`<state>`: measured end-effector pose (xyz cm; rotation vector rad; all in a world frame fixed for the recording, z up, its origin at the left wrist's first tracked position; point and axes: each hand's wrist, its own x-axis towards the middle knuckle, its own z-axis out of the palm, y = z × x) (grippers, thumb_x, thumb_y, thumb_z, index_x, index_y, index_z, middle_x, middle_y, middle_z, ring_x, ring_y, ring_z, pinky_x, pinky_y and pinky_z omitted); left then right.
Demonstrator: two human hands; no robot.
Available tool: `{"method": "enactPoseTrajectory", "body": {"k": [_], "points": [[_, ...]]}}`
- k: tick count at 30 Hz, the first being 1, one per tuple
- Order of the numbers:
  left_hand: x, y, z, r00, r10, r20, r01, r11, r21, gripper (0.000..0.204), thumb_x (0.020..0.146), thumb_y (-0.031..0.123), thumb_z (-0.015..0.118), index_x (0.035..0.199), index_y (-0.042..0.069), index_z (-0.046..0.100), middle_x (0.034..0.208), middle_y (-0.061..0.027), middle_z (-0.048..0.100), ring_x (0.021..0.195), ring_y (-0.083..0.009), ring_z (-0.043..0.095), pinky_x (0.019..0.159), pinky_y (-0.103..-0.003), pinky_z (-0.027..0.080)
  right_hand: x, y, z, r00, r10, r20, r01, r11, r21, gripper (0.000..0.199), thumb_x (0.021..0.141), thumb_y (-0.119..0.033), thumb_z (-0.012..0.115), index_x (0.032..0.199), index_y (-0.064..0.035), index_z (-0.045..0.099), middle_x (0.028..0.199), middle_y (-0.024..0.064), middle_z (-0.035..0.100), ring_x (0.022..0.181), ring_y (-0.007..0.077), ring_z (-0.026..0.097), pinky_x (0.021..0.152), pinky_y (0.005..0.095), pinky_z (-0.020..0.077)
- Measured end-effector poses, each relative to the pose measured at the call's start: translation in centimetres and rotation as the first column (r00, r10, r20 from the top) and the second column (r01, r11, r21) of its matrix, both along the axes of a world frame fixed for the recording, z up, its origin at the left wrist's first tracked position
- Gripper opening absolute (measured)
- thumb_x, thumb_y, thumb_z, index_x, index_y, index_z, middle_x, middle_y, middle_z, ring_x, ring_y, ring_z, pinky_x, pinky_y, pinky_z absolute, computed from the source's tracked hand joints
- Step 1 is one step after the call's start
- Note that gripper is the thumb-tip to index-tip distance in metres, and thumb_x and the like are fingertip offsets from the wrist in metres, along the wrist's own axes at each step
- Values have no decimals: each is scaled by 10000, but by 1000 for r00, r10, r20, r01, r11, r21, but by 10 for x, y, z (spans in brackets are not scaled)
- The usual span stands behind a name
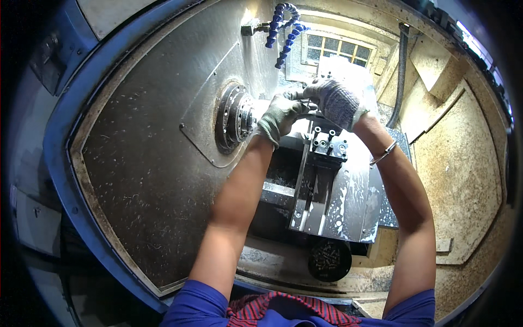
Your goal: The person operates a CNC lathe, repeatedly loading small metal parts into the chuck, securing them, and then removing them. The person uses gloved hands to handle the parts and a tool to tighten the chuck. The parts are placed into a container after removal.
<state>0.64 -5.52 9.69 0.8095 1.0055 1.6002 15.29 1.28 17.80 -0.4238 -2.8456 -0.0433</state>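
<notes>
Both my hands wear grey knit gloves and reach deep into a lathe enclosure. My left hand (280, 114) is closed just right of the round spindle chuck (235, 116), its fingers curled around something small that the glove hides. My right hand (335, 101) is closed over the same spot from the right, above the black tool block (328, 144) with its bolt heads. The two hands touch each other. A thin dark tool tip shows between the fingers; what it is cannot be told.
A steel slide plate (348, 201) slopes down toward me under the tool block. Blue segmented coolant hoses (283, 27) hang above the hands. A round dark bin (329, 260) of small parts sits below. Chip-speckled walls (147, 163) and a blue door frame (65, 163) surround everything.
</notes>
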Motion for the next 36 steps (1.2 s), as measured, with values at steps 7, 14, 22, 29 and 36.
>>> {"method": "enactPoseTrajectory", "body": {"k": [7,14,22,29,36], "points": [[-39,7,-58,974,224,42,-221,973,-61,279,794,-78,572,1073,-74,565,897,-187,660,767,-271,677,655,-340,587,8,45,-15,955,-61,-291,51,998,-40,145,871,-202,599,953,-175,715,799,68,679,696,246,649,644,347,516],[-27,9,-96,997,53,-50,-64,965,-254,220,790,-32,591,1004,13,618,862,-115,663,685,-206,652,546,-296,531,6,66,-45,940,-86,-332,178,950,257,130,856,-181,595,912,-184,712,833,63,663,772,244,644,673,360,512],[-12,-1,-114,996,-70,-53,66,994,-86,240,833,-27,512,1024,-13,657,909,-73,664,709,-111,616,594,-234,506,5,88,-61,902,45,-429,58,973,224,163,893,-212,544,905,-166,700,862,59,656,812,224,633,689,362,501],[8,-8,-99,989,47,-138,-52,998,-36,240,911,70,484,1066,5,654,962,-64,671,745,-101,617,631,-232,505,8,67,-57,947,15,-320,67,967,245,177,909,-238,539,909,-158,697,861,58,649,811,220,624,685,370,493],[-6,4,-127,993,-68,97,87,974,-207,122,908,69,492,956,15,590,823,-91,619,595,-145,585,493,-239,468,9,55,-56,954,25,-298,45,973,225,175,909,-235,543,917,-146,694,864,63,652,812,216,625,689,365,494]]}}
